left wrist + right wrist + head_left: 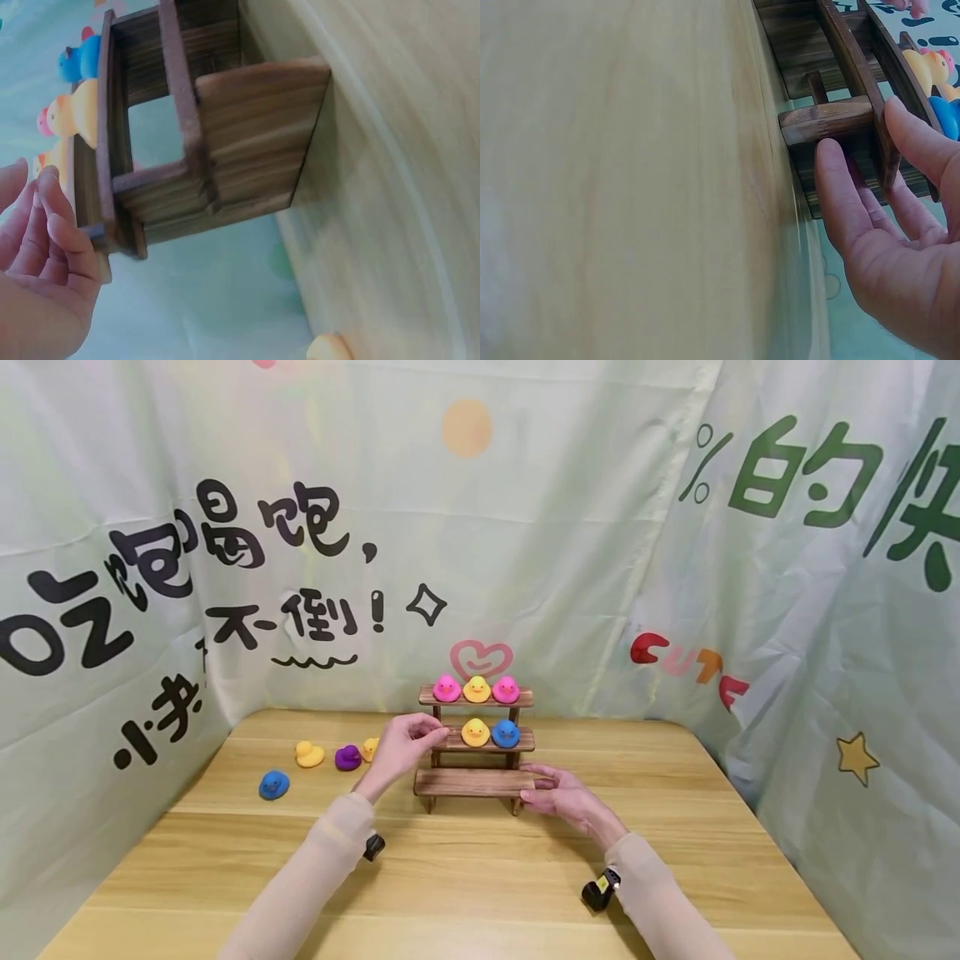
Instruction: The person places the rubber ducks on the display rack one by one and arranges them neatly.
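Note:
A three-step wooden display stand [474, 783] stands on the table. My left hand [405, 743] is at the left end of its middle step, thumb and fingertips close together. In the left wrist view a yellow toy duck [60, 155] shows right at those fingertips, mostly hidden; the head view does not show it. My right hand [566, 797] grips the right end of the bottom step, thumb and fingers on either side. On the middle step sit another yellow duck [476, 732] and a blue duck [506, 733]. The top step bears pink [447, 688], yellow [477, 690] and pink ducks.
Left of the stand, a yellow duck [308, 754], a purple duck [348, 757], a blue duck [273, 785] and a partly covered yellow duck [371, 748] lie on the wooden table [465, 893]. Printed cloth [555, 527] hangs behind and at both sides.

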Demonstrator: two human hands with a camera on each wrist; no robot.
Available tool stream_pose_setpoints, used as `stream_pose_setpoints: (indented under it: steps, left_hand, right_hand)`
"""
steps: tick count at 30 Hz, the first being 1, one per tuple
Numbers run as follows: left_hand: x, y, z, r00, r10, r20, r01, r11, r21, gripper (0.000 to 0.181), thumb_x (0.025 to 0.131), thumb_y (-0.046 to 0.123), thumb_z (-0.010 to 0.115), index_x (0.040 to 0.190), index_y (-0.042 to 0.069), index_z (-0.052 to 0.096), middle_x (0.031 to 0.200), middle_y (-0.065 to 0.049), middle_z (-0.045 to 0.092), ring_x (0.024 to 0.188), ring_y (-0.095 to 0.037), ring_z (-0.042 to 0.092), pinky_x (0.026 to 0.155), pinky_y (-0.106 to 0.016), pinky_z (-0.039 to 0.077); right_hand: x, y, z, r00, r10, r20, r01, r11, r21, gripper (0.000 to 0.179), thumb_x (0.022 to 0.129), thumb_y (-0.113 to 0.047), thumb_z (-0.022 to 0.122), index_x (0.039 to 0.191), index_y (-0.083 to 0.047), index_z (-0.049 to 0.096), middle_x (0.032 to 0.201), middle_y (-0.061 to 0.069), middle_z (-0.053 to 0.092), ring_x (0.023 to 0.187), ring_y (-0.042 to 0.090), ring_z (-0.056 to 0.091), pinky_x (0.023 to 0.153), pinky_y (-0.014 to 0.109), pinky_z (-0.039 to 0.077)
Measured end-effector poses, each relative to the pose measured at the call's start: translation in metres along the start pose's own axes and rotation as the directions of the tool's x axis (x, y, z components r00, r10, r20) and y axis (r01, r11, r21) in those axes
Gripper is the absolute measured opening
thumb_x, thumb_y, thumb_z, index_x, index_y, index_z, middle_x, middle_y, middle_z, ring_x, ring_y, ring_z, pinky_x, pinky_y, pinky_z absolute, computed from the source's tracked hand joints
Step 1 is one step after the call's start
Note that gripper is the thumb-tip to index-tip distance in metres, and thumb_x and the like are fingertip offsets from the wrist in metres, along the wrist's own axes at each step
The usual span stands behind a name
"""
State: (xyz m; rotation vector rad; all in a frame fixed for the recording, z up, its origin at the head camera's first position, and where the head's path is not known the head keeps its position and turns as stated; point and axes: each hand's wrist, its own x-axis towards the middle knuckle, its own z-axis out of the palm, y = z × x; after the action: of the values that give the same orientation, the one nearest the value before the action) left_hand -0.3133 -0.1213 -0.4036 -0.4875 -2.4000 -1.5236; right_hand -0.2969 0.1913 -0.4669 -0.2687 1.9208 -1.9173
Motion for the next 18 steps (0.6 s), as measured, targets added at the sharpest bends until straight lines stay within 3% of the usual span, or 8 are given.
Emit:
stream_pose_setpoints:
  steps: [9,18]
  left_hand:
    - [-0.007,-0.003,-0.026,1.0,-0.021,-0.02,0.022,0.998,0.063,0.024,0.093,0.032,0.068,0.087,0.01,0.073,0.07,-0.011,0.07,0.058,-0.023,0.056,0.051,-0.027,0.044]
    - [-0.02,-0.009,-0.051,0.999,-0.045,-0.004,0.046,0.994,0.104,0.023,0.093,0.033,0.068,0.081,0.014,0.071,0.064,-0.005,0.066,0.052,-0.014,0.05,0.044,-0.026,0.037]
  right_hand:
    - [0.0,0.0,0.001,1.0,0.002,0.016,-0.002,1.0,0.012,0.065,0.094,0.0,0.061,0.151,0.001,0.03,0.146,0.037,0.031,0.106,0.022,0.065,0.101,0.041,0.049]
    - [-0.001,-0.001,0.0,1.0,-0.004,0.029,0.004,1.0,0.015,0.065,0.094,0.001,0.06,0.151,0.002,0.028,0.143,0.035,0.036,0.105,0.021,0.066,0.1,0.042,0.05]
